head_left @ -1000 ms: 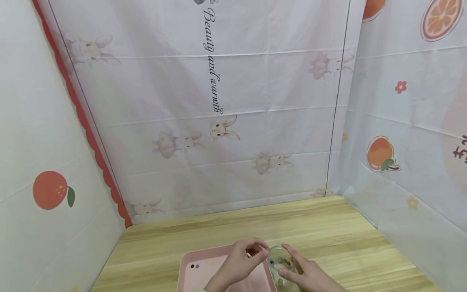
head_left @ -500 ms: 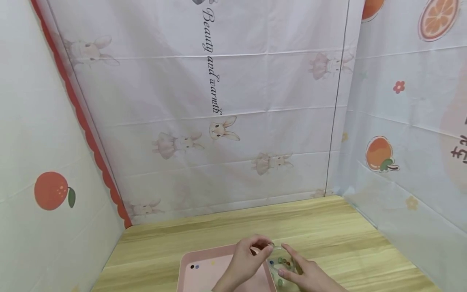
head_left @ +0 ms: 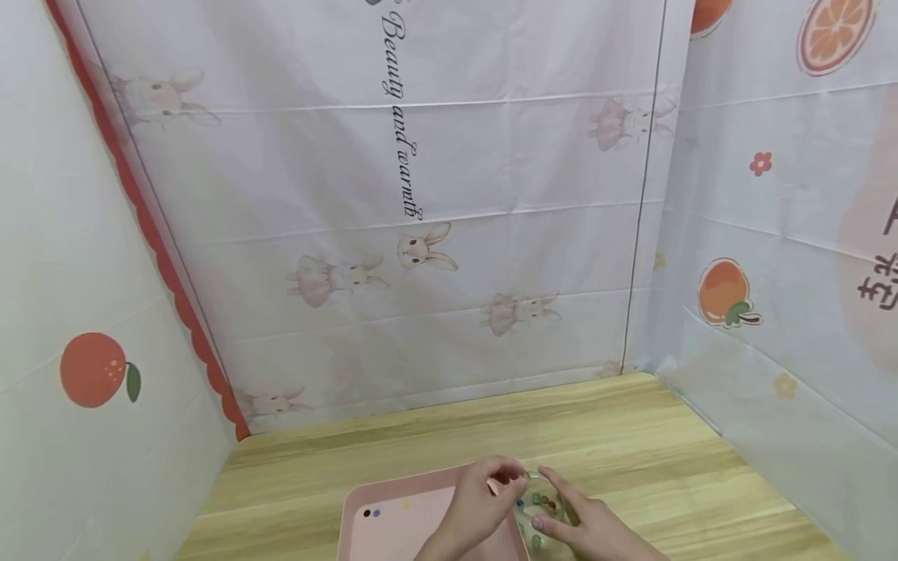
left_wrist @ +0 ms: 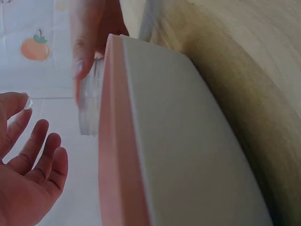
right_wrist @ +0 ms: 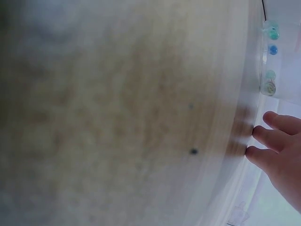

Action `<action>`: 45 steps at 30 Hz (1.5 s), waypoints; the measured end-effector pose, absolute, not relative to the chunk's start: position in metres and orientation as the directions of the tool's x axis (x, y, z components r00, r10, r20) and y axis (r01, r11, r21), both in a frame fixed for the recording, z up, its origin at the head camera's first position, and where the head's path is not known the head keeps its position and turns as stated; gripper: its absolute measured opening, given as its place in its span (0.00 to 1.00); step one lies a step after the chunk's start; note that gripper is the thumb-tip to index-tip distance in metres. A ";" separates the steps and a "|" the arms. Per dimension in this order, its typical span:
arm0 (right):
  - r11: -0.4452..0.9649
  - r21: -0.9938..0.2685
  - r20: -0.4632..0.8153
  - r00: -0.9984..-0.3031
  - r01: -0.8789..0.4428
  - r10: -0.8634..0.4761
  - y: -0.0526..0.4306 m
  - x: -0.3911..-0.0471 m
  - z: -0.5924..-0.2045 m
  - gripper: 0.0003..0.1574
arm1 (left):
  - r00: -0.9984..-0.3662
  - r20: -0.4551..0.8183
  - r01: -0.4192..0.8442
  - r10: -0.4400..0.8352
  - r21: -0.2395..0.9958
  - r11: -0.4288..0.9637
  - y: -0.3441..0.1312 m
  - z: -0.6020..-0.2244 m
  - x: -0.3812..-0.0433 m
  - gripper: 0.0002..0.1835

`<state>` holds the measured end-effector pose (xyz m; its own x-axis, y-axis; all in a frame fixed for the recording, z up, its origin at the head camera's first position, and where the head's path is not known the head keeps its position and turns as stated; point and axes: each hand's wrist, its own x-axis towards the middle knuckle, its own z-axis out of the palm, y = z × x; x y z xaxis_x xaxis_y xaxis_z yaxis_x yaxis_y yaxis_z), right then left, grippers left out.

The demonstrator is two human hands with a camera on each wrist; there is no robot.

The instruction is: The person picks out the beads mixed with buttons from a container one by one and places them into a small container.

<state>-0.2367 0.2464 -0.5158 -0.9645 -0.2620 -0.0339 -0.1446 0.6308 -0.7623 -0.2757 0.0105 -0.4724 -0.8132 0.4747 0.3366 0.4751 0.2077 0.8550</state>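
My left hand is above the right side of the pink tray, its fingertips close to the rim of a clear round dish. Between left thumb and forefinger it pinches a small clear bead, best seen in the left wrist view. My right hand holds the dish, thumb on the near side and forefinger at the far rim. The other right fingers touch the tabletop in the right wrist view. Green, blue and brown beads lie in the dish, including a blue bead.
A black dot, a blue dot and a yellow dot show inside the tray; whether they are loose or printed is unclear. The wood-grain table is bounded by printed cloth walls at back and sides.
My left hand has shifted slightly right, its fingertips now nearer the dish's rim. The right hand stays on the dish. The head view has turned a little.
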 end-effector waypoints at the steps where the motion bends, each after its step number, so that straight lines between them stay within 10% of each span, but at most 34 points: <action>1: 0.637 -0.756 -0.027 -0.965 -0.150 -0.260 0.246 -0.237 -0.516 0.52 | -0.809 0.340 0.482 0.480 0.851 0.208 0.011 -0.474 -0.276 0.09; 31: 0.633 -0.755 -0.009 -0.963 -0.171 -0.271 0.241 -0.234 -0.515 0.53 | -0.806 0.335 0.516 0.488 0.802 0.301 0.009 -0.489 -0.281 0.08; 45: 0.661 -0.729 0.021 -0.970 -0.180 -0.241 0.241 -0.234 -0.513 0.51 | -0.783 0.291 0.576 0.549 0.672 0.465 -0.086 -0.458 -0.290 0.02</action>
